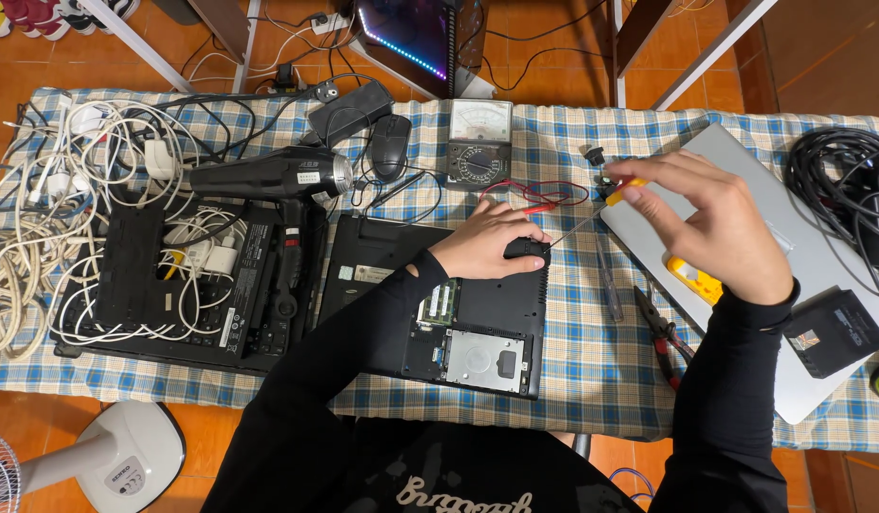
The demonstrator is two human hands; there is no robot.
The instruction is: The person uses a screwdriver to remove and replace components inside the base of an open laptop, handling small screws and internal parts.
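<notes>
- Black laptop [477,313] lies upside down at frame centre on the checked desk [592,361], bottom cover off, so drive and memory face up for access.
- Left hand [487,242] presses flat on its upper right corner, grip closed on nothing, apparently steadying the case.
- Right hand [715,223] pinches a yellow-handled screwdriver [592,214], tip angled down-left toward that corner.
- Pliers [663,332] lie within reach, right of the laptop.

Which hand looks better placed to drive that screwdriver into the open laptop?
Probably the right hand: its fingers already grip the screwdriver, whose tip points at the laptop. The left hand lies flat on the laptop's corner, steadying it.
</notes>
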